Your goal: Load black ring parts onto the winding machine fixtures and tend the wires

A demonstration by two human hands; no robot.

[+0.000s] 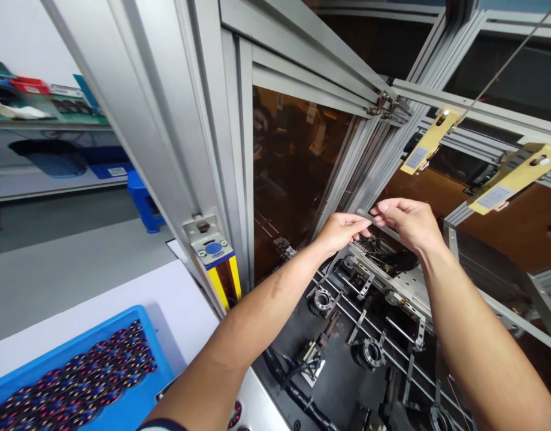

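Note:
Both my arms reach into a framed machine. My left hand is closed in a pinch, thumb against fingers, beside a metal bar. Just right of it my right hand also pinches, its fingertips close to those of the left. Whatever lies between the fingertips is too fine to make out. Below the hands runs a machine bed with metal rods, small brackets and round ringed fixtures, one round fixture at the left and another round fixture nearer me.
Two yellow wire-guide-like units hang at the upper right. A thick aluminium post and a yellow light-barrier strip stand at my left. On the white table, a blue tray holds many dark round coil parts. A blue stool is behind.

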